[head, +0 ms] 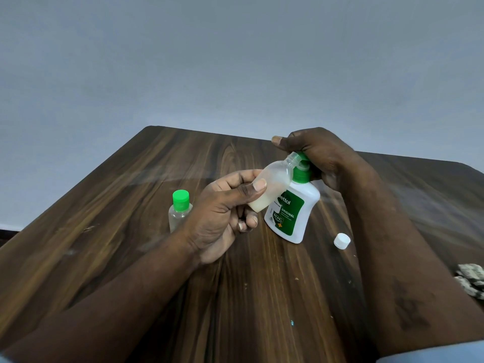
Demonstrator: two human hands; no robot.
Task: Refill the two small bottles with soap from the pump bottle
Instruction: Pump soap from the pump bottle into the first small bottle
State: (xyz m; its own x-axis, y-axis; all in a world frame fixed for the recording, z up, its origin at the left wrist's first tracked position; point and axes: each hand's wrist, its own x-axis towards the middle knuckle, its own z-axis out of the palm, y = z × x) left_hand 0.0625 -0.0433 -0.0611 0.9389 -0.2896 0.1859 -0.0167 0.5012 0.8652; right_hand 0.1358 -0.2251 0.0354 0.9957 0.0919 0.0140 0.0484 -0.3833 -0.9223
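Observation:
My left hand grips an uncapped small clear bottle, tilted with its neck up against the green pump spout. A little pale soap lies in the bottle's lower end. The white pump bottle with a green label stands on the dark wooden table. My right hand is curled over the green pump head, fingers wrapped around it. A second small clear bottle with a green cap stands upright to the left, partly behind my left hand. A white cap lies on the table to the right of the pump bottle.
A crumpled grey-white cloth or paper lies at the table's right edge. Small crumbs dot the wood near the front. A plain grey wall rises behind the table.

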